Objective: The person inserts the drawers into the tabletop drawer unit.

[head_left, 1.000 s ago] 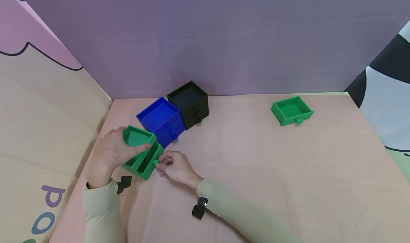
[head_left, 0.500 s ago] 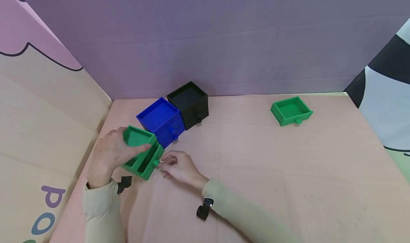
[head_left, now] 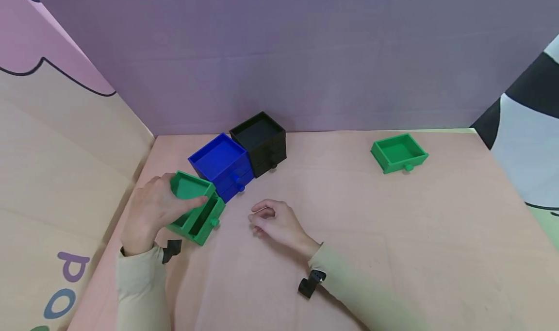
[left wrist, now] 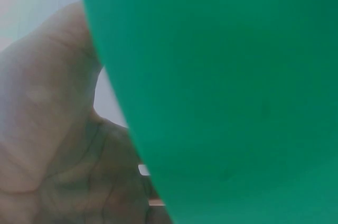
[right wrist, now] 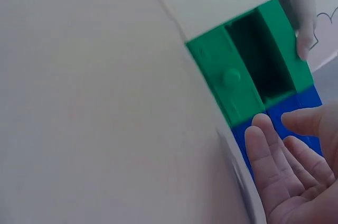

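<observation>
A green drawer box stands at the left of the table, its drawer with a round knob pulled partly out. My left hand grips the box across its top, the thumb at the front edge and the fingers over the far side. In the left wrist view the green side wall fills most of the picture. To the right of the drawer is my right hand, fingers loosely bent with nothing between them. The right wrist view shows the drawer's inside as dark, with no contents visible.
A blue drawer box touches the green one, and a black drawer box stands behind it by the purple back wall. A separate green tray with a knob lies at the far right of the pink table.
My right hand has let go of the green drawer's knob and moved away to the right. The left hand and the boxes stay in place, with the drawer partly out throughout.
</observation>
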Available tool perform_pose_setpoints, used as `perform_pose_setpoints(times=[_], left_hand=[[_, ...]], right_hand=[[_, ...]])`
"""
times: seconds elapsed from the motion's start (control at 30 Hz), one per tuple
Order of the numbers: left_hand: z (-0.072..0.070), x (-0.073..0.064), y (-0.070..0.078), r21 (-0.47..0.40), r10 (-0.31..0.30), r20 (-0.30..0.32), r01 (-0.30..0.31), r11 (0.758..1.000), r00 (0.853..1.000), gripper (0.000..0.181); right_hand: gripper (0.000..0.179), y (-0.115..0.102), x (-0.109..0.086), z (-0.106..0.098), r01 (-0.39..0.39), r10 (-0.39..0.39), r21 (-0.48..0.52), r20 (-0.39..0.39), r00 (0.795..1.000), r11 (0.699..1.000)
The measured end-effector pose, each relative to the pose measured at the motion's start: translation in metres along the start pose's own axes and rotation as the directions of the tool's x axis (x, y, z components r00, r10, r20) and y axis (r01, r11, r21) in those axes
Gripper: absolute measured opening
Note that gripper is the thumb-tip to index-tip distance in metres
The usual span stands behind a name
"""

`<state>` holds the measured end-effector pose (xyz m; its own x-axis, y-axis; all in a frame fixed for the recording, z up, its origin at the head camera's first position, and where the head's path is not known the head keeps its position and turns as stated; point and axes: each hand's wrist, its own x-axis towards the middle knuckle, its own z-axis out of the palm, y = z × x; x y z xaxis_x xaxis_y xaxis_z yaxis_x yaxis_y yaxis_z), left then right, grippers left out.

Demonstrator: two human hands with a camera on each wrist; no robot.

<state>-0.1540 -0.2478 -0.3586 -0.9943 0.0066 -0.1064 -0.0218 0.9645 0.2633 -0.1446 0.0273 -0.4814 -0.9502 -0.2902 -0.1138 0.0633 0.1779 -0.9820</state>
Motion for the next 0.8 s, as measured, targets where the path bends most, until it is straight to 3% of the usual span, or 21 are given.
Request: perform_pose_setpoints(times=[0.47, 0.8], left_hand=[[0.003, 0.001, 0.002, 0.004, -0.003, -0.004, 0.003, 1.0, 1.0, 0.107], [0.003, -0.001, 0.0, 0.004, 0.003, -0.031, -0.003, 1.0, 1.0, 0.105]], right_hand=[[0.031, 0.01, -0.021, -0.08, -0.061, 0.068, 0.061, -0.133, 0.989, 0.996], [0.033, 0.02, -0.03, -0.142, -0.067, 0.066, 0.002, -0.248, 0.967, 0.998]])
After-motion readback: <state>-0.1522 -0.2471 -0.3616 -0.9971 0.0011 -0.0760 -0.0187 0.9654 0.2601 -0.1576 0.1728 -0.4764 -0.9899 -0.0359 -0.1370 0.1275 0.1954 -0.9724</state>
